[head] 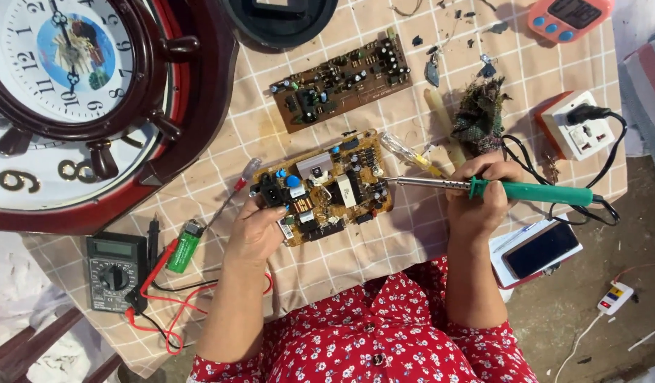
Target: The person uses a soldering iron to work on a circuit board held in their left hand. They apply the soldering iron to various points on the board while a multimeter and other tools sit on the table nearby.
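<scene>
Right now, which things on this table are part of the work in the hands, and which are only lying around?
In use:
- circuit board, held at its edge by the left hand
- green soldering iron, gripped by the right hand, tip at the board

Lying about:
- second circuit board
- multimeter
- green lighter
- wall clock
- phone
- pink timer

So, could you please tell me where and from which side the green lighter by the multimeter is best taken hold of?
Grip the green lighter across the middle of its long body, coming from above. It lies flat on the checked cloth, tilted, metal top pointing away, with a red probe lead along its left side, so pinching the two long sides looks easiest. The left hand is nearest.
</scene>
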